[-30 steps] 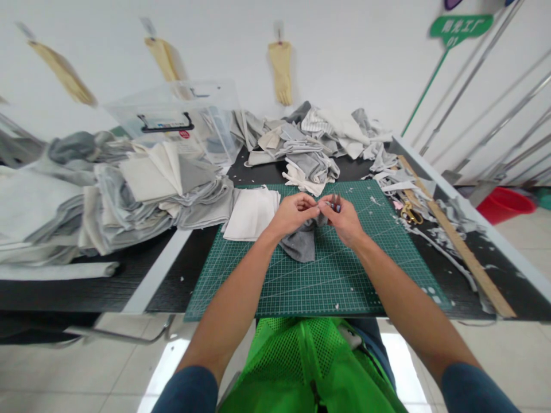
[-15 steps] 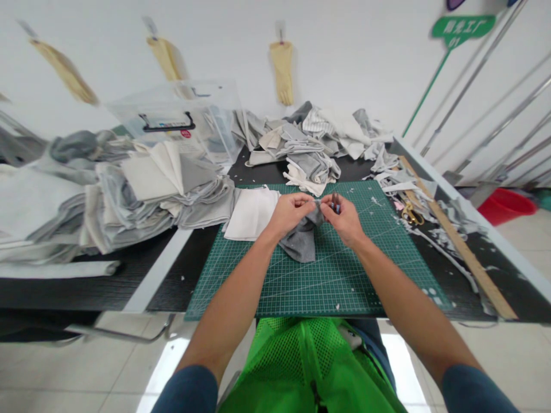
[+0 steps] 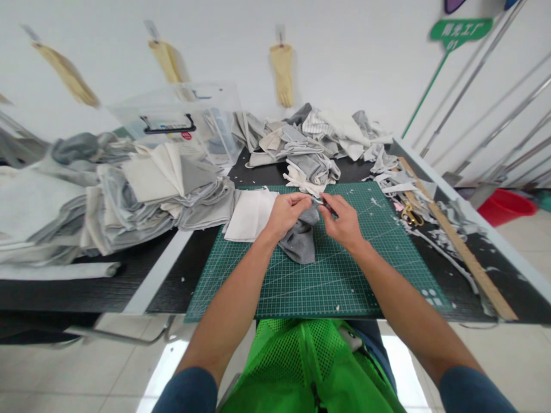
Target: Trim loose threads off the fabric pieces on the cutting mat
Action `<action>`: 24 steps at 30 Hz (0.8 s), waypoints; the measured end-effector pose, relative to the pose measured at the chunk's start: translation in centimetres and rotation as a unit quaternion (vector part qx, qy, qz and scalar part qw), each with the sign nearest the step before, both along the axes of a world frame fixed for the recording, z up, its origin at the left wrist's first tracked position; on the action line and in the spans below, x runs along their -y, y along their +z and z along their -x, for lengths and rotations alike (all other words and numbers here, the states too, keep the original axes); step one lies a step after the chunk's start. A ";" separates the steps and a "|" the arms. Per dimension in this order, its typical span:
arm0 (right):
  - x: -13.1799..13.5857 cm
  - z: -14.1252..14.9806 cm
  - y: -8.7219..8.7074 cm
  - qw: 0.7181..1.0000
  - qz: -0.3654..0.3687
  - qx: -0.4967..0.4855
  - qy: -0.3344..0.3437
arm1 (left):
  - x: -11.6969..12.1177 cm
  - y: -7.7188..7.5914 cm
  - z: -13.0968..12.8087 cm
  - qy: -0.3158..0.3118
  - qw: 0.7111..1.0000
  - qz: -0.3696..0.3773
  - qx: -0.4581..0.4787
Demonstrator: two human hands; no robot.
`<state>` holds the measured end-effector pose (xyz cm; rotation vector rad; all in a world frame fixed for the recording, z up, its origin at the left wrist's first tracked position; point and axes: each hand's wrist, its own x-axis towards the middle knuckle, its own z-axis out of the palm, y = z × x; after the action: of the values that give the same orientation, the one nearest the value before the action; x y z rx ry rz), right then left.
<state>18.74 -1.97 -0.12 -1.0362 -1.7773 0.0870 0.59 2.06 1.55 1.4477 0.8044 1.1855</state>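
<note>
Low over the cutting mat [image 3: 318,292], a hand could pass between the forearms or just right of the right grip [image 3: 343,221]. Grey cloth [image 3: 302,246] hangs under the left grip [image 3: 286,215]; white cloth [image 3: 246,217] and folded fabric piles [image 3: 206,205] obstruct its left, a fabric heap [image 3: 307,158] the way ahead. Gold-handled scissors [image 3: 410,212] and a wooden ruler [image 3: 460,245] bound the far right.

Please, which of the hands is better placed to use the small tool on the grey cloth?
Probably the right hand: it already holds the small tool, pointed toward the edge of the grey cloth. The left hand is occupied, pinching that cloth.
</note>
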 end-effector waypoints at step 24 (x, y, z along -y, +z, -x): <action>-0.2 0.0 -0.4 1.000 -0.018 0.011 0.010 | 0.2 0.0 -0.3 -0.030 0.999 0.012 -0.012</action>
<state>18.72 -1.72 -0.56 -0.9977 -1.8025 0.0560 0.87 1.90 1.56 1.4575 0.7840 1.1120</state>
